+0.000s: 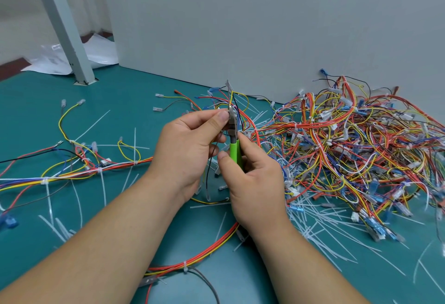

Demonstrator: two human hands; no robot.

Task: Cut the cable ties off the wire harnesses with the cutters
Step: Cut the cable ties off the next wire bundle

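**Cutters** [234, 149]: green handles, grey metal head, held upright. The right hand [252, 183] grips them with fingers curled round the handles and the thumb along the near one. The handles are squeezed close together. Whether the blades have fully met cannot be told.

**Held harness** [233, 97]: a few thin yellow, black and red wires rising just above the cutters' head. The left hand [190, 144] touches the head from the left. Its thumb and forefinger pinch the wires there and the other fingers are curled beneath. The tie under the blades is hidden between thumb and head.

**Handling (judged):** The wires look light and limp and would sag unless held taut. The ties look like thin, smooth, springy plastic, likely to flick away when cut. The best hold is on the wires just beside the tie, so the blades meet the strap and not the insulation, which would nick easily.

**Pile of harnesses** [349, 135]: right of the cutters, tangled, with many white ties around the bundles.

**Cut ties** [320, 229]: loose white strips scattered to the right of and nearer than the cutters.

**Flat harness** [72, 173]: well left of the cutters, with ties on it.

**Table** [36, 111]: green, under the cutters.

**Wall** [265, 26]: pale, behind the cutters.
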